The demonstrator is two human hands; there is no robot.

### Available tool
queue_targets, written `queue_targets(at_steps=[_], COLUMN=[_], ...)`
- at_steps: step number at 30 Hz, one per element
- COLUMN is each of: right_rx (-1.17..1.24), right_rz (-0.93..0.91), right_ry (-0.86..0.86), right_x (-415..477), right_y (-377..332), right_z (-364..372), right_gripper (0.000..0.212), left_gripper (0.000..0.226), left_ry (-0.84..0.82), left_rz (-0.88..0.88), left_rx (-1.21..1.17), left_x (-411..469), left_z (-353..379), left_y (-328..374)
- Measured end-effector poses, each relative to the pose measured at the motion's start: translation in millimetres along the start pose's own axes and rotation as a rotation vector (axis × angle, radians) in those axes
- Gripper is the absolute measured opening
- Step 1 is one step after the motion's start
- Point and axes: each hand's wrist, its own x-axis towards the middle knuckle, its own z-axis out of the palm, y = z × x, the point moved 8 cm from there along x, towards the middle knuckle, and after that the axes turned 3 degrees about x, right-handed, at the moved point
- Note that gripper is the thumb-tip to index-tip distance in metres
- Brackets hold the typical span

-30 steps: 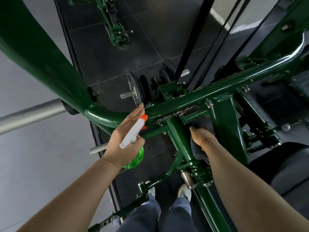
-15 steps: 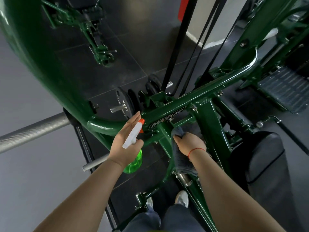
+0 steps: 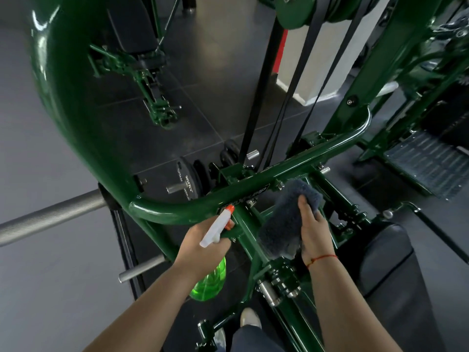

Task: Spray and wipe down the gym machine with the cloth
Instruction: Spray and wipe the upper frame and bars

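Note:
A dark green gym machine (image 3: pixel 177 212) fills the view, with a thick curved tube on the left and a crossbar running up to the right. My left hand (image 3: pixel 200 250) grips a spray bottle (image 3: pixel 215 228) with a white head, orange nozzle and green body, the nozzle close to the crossbar's label plate. My right hand (image 3: pixel 313 232) holds a fluffy dark grey cloth (image 3: pixel 284 219), lifted just above the green frame below the crossbar.
A steel bar (image 3: pixel 48 214) sticks out left. Black weight plates (image 3: pixel 187 181) sit behind the crossbar. Black belts (image 3: pixel 297 80) rise to a pulley above. A black padded seat (image 3: pixel 385 257) lies to the right, a ribbed footplate (image 3: pixel 426 163) farther right. My shoes (image 3: pixel 250 317) show below.
My right hand has lifted the cloth off the lower frame and opened it out. My head tilted up, showing the pulley. The left hand keeps the bottle by the crossbar.

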Motion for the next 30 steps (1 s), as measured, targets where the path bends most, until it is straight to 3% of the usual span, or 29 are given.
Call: queue_targets(at_steps=[4, 11, 14, 19, 23, 26, 29, 30], right_rx=[0.09, 0.03, 0.003, -0.007, -0.01, -0.027, -0.143, -0.264], right_rz=[0.034, -0.001, -0.019, -0.035, -0.045, -0.036, -0.212, -0.295], right_ry=[-0.018, -0.044, -0.037, 0.016, 0.031, 0.03, 0.09, 0.122], right_x=[5, 29, 39, 64, 83, 99, 121, 131], right_y=[-11, -43, -57, -81, -100, -110, -142, -154], right_z=[-6, -24, -31, -48, -56, -54, -49, -46], right_gripper=[0.038, 0.061, 0.057, 0.054, 0.035, 0.031, 0.02, 0.025], left_gripper=[0.004, 0.011, 0.005, 0.016, 0.005, 0.017, 0.032, 0.037], left_ry=[0.036, 0.119, 0.11, 0.073, 0.045, 0.044, 0.104, 0.15], left_rz=[-0.052, -0.135, -0.189, -0.192, -0.164, -0.159, -0.184, -0.206], left_rx=[0.099, 0.172, 0.163, 0.191, 0.143, 0.076, 0.024, 0.008], left_x=[5, 18, 23, 35, 46, 48, 40, 36], left_z=[7, 26, 38, 63, 77, 78, 64, 58], left_y=[12, 43, 57, 85, 100, 101, 92, 88])
